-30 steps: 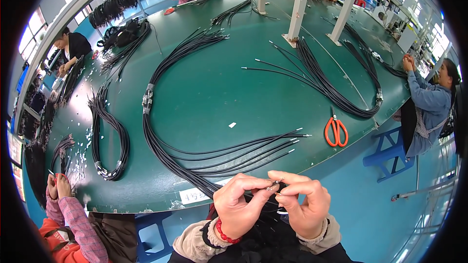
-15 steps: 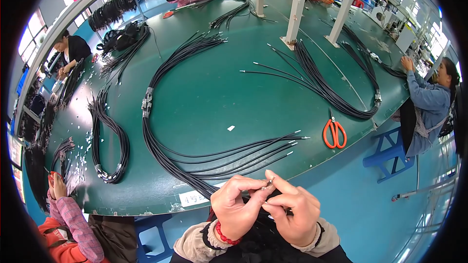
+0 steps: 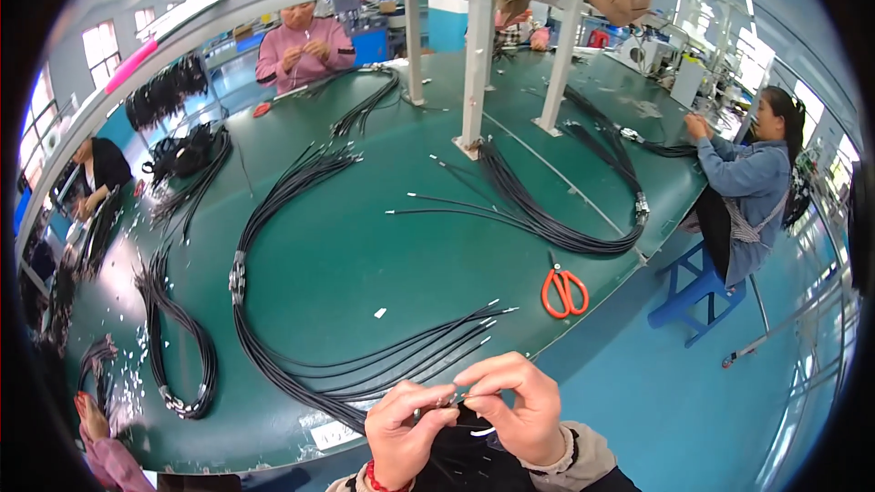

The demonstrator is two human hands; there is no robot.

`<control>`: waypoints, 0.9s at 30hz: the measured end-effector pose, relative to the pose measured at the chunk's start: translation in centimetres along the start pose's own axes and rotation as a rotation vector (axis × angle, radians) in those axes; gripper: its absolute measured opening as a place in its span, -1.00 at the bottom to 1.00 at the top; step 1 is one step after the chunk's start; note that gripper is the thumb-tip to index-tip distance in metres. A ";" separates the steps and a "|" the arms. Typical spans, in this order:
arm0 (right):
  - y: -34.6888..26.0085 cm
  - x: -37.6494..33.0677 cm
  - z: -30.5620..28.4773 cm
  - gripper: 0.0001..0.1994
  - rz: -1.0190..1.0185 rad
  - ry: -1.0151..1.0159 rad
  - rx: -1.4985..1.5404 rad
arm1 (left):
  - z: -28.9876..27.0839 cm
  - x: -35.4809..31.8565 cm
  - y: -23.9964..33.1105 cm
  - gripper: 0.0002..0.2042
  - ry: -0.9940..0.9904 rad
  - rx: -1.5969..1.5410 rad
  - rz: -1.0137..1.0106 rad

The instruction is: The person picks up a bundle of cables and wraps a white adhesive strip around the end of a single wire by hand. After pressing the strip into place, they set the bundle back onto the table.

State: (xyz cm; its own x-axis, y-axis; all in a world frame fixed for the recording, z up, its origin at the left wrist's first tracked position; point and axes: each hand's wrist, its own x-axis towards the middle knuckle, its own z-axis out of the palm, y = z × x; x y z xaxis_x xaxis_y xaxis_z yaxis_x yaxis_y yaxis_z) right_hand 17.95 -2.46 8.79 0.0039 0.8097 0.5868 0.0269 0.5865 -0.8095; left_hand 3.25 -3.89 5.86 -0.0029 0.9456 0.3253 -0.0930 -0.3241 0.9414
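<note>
Across the green worktop (image 3: 365,255) curves a bundle of black cables (image 3: 273,366), its near end hidden behind the left hand (image 3: 406,428). That hand pinches a small piece (image 3: 447,400) — mostly covered by fingertips — while the right hand's (image 3: 521,410) fingertips sit beside it, whether gripping I cannot tell.

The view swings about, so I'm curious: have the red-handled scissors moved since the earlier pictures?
No. The scissors lie in the same spot, just inside the edge of the green table; the camera's view shifted instead.
</note>
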 end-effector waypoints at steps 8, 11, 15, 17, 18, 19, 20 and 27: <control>-2.3 0.2 -1.7 -0.88 -0.034 -0.026 0.020 | 1.8 0.1 2.3 -0.87 -0.134 -0.139 -0.109; -2.3 0.0 -2.0 -0.87 -0.053 -0.016 0.017 | 2.0 -0.2 1.3 -0.83 -0.133 -0.263 -0.101; -1.1 0.0 -2.4 -0.87 -0.071 -0.039 0.013 | 2.7 -0.3 2.1 -0.87 -0.054 -0.164 -0.264; 0.6 -0.4 -1.6 -0.86 -0.005 -0.036 0.045 | 2.0 0.3 0.0 -0.85 -0.070 -0.203 -0.225; 1.8 -0.6 -1.3 -0.86 0.020 -0.043 0.059 | 1.2 0.4 -1.3 -0.83 -0.075 -0.219 -0.212; 3.1 -1.1 -1.1 -0.86 0.075 -0.043 0.087 | 0.2 0.2 -2.3 -0.83 -0.040 -0.203 -0.247; 4.4 -1.4 -0.8 -0.85 0.122 -0.043 0.107 | -0.4 0.9 -3.1 -0.85 -0.046 -0.190 -0.195; 8.5 -2.3 1.4 -0.86 0.242 -0.300 -0.027 | -4.4 0.0 -7.7 -0.82 0.011 -0.227 -0.133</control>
State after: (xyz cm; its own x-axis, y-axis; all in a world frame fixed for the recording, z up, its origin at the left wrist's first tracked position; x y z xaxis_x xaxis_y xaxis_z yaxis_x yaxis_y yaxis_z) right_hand 16.75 0.70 0.50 -0.2794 0.8965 0.3438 0.0869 0.3802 -0.9208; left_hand -0.46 -1.21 -1.79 0.0136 0.9802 0.1974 -0.3145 -0.1832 0.9314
